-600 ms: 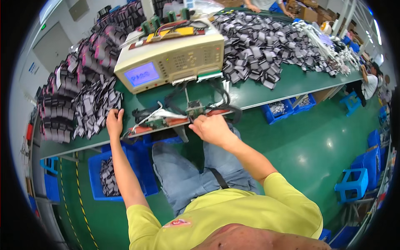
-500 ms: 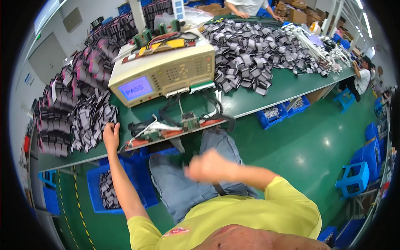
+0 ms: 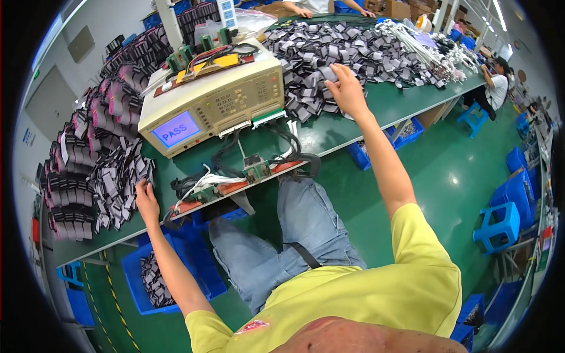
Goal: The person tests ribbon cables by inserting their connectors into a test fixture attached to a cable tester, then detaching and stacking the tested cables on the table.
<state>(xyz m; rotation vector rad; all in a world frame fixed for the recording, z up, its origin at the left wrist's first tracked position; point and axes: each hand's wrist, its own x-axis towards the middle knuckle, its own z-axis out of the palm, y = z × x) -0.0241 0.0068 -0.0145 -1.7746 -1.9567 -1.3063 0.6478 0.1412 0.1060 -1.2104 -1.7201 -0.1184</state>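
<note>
Upper centre, the right hand lies spread, open-fingered, on one heap of grey parts; the left hand rests flat, gripping nothing, beside one beige tester.

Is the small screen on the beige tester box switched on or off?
On. The screen on the beige tester box glows bright blue with pale lettering, so the unit is powered.
</note>
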